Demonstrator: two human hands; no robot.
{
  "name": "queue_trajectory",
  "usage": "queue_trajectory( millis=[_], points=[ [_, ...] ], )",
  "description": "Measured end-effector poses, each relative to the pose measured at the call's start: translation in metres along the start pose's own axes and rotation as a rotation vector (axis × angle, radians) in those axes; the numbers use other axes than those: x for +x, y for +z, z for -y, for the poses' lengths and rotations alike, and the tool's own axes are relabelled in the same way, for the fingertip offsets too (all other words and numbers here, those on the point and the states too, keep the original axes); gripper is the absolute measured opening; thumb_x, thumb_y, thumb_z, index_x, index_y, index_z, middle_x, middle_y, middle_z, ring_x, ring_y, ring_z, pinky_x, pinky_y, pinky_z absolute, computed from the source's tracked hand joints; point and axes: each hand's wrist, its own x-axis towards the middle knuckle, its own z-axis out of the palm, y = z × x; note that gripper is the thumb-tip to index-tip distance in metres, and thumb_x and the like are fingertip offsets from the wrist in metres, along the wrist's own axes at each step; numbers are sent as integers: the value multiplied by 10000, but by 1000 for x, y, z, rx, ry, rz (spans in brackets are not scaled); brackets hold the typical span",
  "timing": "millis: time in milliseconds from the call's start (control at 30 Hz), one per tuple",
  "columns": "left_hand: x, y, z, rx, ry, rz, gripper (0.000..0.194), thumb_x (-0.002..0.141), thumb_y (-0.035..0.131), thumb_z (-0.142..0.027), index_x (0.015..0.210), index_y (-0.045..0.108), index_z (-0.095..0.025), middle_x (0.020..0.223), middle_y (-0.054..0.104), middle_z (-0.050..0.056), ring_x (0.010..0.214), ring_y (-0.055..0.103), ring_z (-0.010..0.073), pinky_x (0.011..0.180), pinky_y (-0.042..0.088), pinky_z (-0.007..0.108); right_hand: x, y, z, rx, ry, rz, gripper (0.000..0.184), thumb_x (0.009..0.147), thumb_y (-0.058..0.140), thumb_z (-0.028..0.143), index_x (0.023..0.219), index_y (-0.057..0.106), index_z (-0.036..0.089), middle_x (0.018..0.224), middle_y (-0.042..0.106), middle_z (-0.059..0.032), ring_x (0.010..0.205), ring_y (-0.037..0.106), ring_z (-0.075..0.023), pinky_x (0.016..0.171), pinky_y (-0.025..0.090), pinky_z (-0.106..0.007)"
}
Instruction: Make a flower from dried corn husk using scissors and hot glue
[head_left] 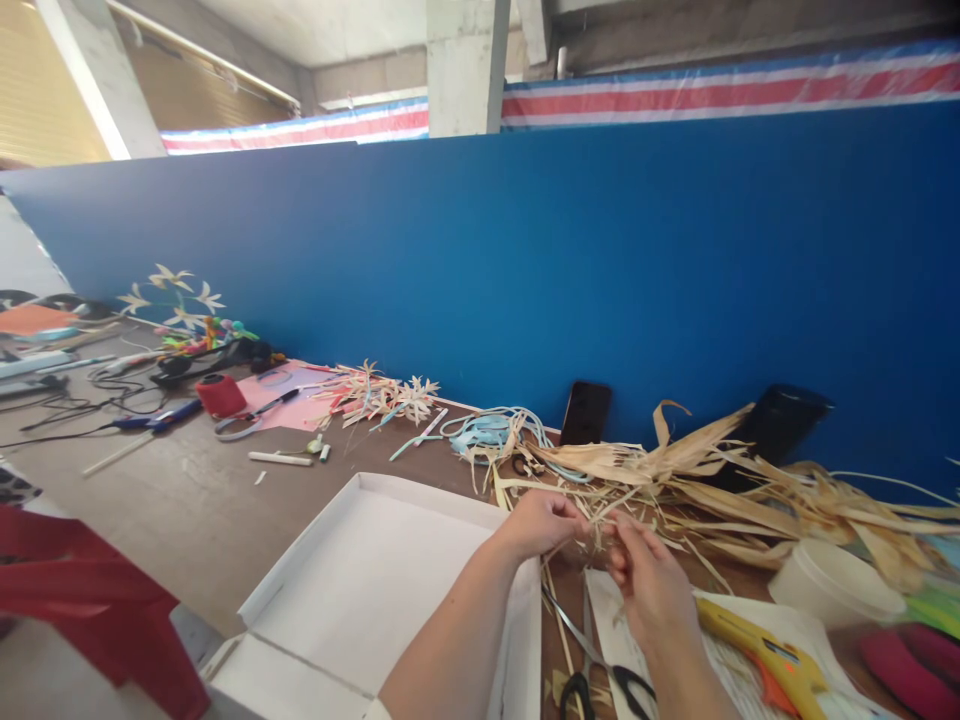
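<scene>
My left hand (541, 524) and my right hand (651, 580) meet over the table, and together they pinch a small bundle of dry straw strips (592, 545) between the fingertips. The strips lead into a large heap of dried husk leaves (720, 480) lying just beyond the hands. Black-handled scissors (600, 670) lie below my hands, partly under my right forearm. A yellow glue gun (772, 655) rests to the right of my right wrist.
An open white box (360, 590) sits left of my arms. A white round tub (832, 585), a dark phone (585, 412) against the blue partition (600, 270), finished straw flowers (382, 395), a red spool (220, 396) and cables are spread along the table.
</scene>
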Motion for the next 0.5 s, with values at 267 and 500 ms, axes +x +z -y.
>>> queue_trajectory(
  millis=[267, 500],
  points=[
    [-3, 2, -3, -26, -33, 22, 197, 601, 630, -273, 709, 669, -113, 549, 541, -16, 462, 395, 58, 469, 325, 187, -2, 3, -1, -59, 21, 67, 375, 648, 709, 396, 940, 625, 176, 699, 580, 15, 472, 375, -36, 376, 275, -136],
    [0, 1, 1, 45, 0, 57, 242, 599, 652, -318, 717, 656, -106, 603, 571, -2, 524, 441, 70, 504, 340, 186, -1, 0, -6, -107, 29, 63, 282, 615, 745, 353, 790, 626, 166, 492, 455, 61, 442, 324, -34, 371, 239, -128]
  ],
)
